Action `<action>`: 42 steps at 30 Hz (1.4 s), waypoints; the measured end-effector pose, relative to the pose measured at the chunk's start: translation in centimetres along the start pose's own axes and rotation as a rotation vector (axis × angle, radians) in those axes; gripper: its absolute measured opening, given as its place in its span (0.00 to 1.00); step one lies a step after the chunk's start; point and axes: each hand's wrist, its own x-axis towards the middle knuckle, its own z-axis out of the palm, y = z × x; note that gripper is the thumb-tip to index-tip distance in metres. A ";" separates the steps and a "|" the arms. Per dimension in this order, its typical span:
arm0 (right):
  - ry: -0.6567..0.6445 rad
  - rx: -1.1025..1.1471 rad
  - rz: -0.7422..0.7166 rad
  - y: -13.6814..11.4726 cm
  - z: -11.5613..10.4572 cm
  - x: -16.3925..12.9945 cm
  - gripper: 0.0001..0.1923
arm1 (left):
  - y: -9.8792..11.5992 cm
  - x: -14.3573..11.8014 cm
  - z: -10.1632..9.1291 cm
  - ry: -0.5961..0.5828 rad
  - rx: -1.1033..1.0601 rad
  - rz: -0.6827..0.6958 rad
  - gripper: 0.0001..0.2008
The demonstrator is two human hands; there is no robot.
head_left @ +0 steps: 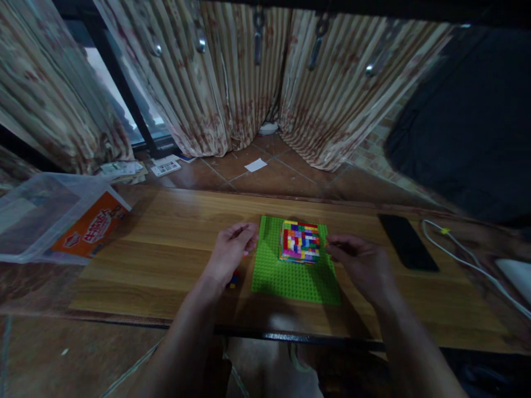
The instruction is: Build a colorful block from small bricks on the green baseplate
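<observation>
My left hand [230,249] pinches a small brick; my right hand [360,264], fingers loosely curled, touches the block [300,241], several layers built

The fingertips of the left hand [230,249] are curled, so it cannot be told whether something small is held there. A few small bricks [233,279] are half hidden under this hand. The print on the orange pack [89,231] is too blurred to be read. The clear box [37,213] is cut off at the left edge, the white object [516,275] at the right edge.
</observation>
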 end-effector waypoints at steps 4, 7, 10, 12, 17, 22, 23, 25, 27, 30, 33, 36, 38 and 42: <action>-0.026 -0.007 -0.010 0.1 0.7 -0.2 0.16 | 0.2 -0.1 0.1 0.010 0.013 -0.023 0.15; -0.036 0.001 -0.009 0.0 0.9 -0.1 0.16 | 0.4 -0.2 0.1 0.019 0.013 -0.026 0.15; -0.039 -0.020 -0.006 0.0 1.1 -0.1 0.16 | 0.5 -0.1 0.1 0.024 0.010 -0.028 0.16; -0.035 -0.037 -0.010 0.0 1.2 0.0 0.15 | 0.5 -0.1 0.1 0.028 0.014 -0.030 0.17; -0.031 -0.020 -0.012 -0.1 1.3 0.1 0.15 | 0.5 -0.2 0.0 0.026 0.005 -0.018 0.17; -0.038 -0.045 -0.013 0.1 1.4 0.0 0.16 | 0.5 -0.3 0.0 0.031 0.003 -0.014 0.16; -0.039 -0.051 -0.011 0.1 1.3 0.1 0.17 | 0.5 -0.3 0.0 0.033 0.005 -0.015 0.16; -0.031 -0.050 -0.004 0.2 1.2 0.1 0.18 | 0.4 -0.3 0.0 0.037 0.014 -0.016 0.15; -0.027 -0.042 0.017 0.1 1.0 0.2 0.20 | 0.4 -0.3 -0.1 0.046 0.026 -0.013 0.15; -0.027 -0.016 0.073 -0.1 0.6 0.4 0.21 | 0.3 -0.3 -0.2 0.047 0.034 0.001 0.14; -0.014 0.023 0.123 -0.1 0.4 0.5 0.23 | 0.4 -0.3 -0.2 0.039 0.022 0.006 0.14; -0.045 0.044 0.132 0.0 0.5 0.5 0.23 | 0.5 -0.4 -0.2 0.050 0.023 -0.007 0.14; -0.080 0.026 0.130 0.0 0.8 0.4 0.24 | 0.6 -0.4 -0.2 0.053 0.026 -0.003 0.14; -0.107 -0.025 0.144 -0.4 1.3 0.2 0.24 | 0.6 -0.5 -0.2 0.047 0.025 0.006 0.14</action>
